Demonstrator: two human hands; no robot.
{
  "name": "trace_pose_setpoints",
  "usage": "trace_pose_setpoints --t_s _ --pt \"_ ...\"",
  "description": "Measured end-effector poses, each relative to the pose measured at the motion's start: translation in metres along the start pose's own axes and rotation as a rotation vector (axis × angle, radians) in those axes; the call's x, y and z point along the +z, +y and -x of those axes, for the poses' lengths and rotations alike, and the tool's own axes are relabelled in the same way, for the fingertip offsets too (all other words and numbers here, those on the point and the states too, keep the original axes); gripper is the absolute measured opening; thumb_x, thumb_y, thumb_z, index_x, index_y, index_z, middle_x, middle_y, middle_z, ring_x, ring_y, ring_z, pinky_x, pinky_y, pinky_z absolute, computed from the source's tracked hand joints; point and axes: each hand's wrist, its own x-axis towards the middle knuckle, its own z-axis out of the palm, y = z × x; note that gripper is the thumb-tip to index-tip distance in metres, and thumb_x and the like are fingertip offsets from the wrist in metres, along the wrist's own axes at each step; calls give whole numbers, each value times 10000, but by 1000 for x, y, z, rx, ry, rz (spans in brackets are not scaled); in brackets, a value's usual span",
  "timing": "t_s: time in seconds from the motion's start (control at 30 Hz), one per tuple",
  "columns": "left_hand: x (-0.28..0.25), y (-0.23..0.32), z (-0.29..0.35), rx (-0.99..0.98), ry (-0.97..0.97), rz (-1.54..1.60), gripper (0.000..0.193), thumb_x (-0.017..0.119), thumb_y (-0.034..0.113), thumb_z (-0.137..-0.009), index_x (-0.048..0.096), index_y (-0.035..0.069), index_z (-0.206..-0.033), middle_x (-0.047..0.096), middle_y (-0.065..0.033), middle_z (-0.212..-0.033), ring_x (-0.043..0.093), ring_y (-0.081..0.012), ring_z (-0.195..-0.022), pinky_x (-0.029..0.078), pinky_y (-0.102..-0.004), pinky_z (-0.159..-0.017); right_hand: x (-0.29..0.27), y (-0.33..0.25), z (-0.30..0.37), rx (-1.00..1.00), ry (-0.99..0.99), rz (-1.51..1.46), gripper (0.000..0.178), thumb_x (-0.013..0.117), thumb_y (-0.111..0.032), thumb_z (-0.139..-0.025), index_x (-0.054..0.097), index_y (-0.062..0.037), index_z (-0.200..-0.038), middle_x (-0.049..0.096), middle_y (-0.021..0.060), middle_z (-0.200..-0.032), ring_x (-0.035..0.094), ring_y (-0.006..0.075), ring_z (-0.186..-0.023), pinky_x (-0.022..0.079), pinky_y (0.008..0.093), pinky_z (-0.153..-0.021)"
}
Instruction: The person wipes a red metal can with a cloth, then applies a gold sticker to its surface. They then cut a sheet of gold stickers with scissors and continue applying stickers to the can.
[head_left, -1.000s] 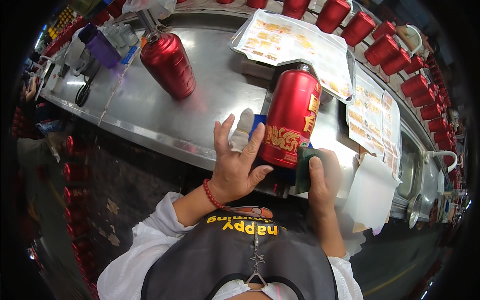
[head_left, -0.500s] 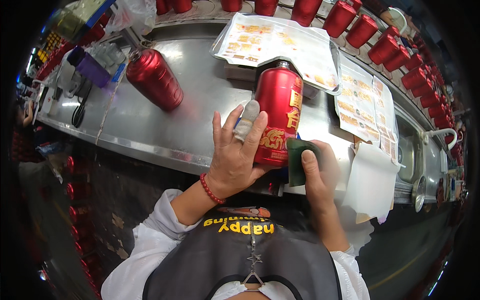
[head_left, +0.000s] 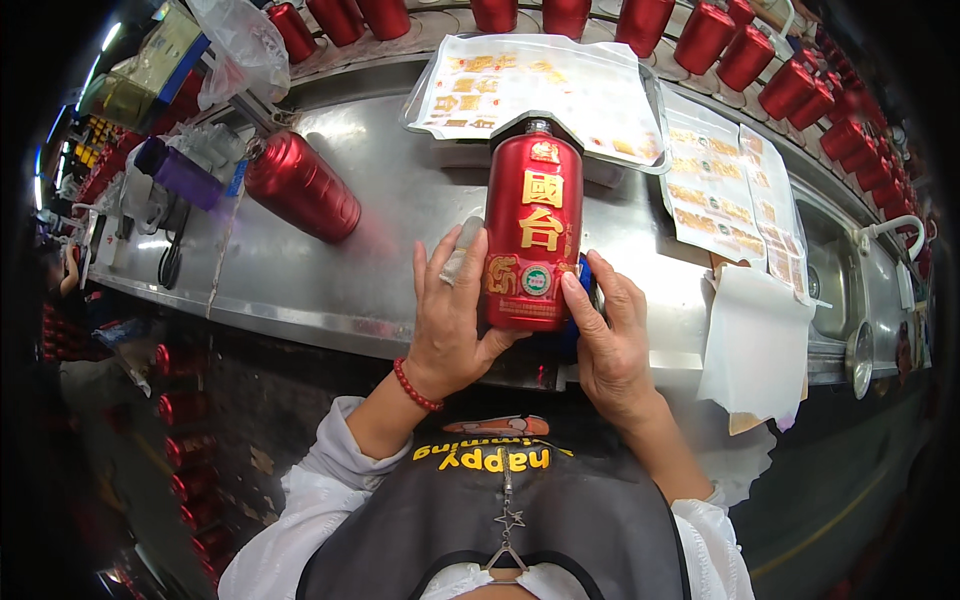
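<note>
A red bottle [head_left: 540, 180] with gold raised characters and a round green-and-white mark lies tilted before me, its metal neck away from me. It rests against a dark angular holder [head_left: 508, 127]; part of a blue piece shows under its lower right. My left hand [head_left: 447, 325] grips the bottle's lower left side, the thumb near its base. That hand wears a grey finger cover [head_left: 460, 252] and a red bead bracelet [head_left: 414, 387]. On the lower right side, the fingers of my right hand [head_left: 612, 345] press beside the gold decoration.
Another red bottle [head_left: 302, 188] lies on the steel bench [head_left: 390, 200] at left, near a purple container [head_left: 180, 172]. Behind my bottle, a tray [head_left: 655, 95] bears gold decal sheets [head_left: 540, 85]. More sheets [head_left: 715, 185] and white paper [head_left: 755, 340] lie right, before a sink [head_left: 825, 270].
The bottle has turned so its characters and green mark face me. The dark green flat piece has left my right hand and is out of sight; those fingers now touch the bottle.
</note>
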Motion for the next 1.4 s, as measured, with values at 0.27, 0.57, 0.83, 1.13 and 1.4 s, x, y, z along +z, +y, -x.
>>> trace_pose_setpoints --t_s 0.27,0.57,0.83,1.13,1.4 --pt "-4 17 -15 0 -14 -40 1041 678 603 -800 261 -69 -1476 383 -239 -1454 276 -440 -1392 98 -661 -1118 3 8 9 11 16 -29 696 521 190 -681 562 -32 -1340 483 227 -1373 494 397 -1196 403 462 -1029" --pt "0 0 -5 -21 -56 23 1023 586 656 -848 262 -92 -1467 392 -268 -1442 302 -442 -1382 94 -655 -1121 -13 14 -1 31 78 -22 622 570 166 -664 619 -46 -1246 514 207 -1327 513 395 -1144 461 453 -954" --pt "2 -3 0 -39 -60 23 1009 604 634 -847 264 -78 -1476 403 -251 -1445 288 -443 -1389 89 -657 -1120 -13 10 -12 -43 -2 28 623 648 116 -703 647 -144 -1269 482 201 -1365 503 377 -1165 457 437 -979" --pt "-4 14 -11 58 46 -72 995 745 506 -770 299 0 -1503 474 -189 -1422 325 -457 -1356 79 -678 -1110 -20 19 -5 235 181 -180 480 588 100 -807 581 11 -1278 619 218 -1174 640 313 -999 527 363 -834" --pt "2 5 -8 58 41 -23 961 700 497 -824 275 -25 -1508 506 -219 -1388 468 -444 -1257 78 -688 -1102 -2 -4 -43 416 125 -372 234 607 -95 -902 614 -11 -1120 672 164 -887 622 330 -719 505 407 -691"
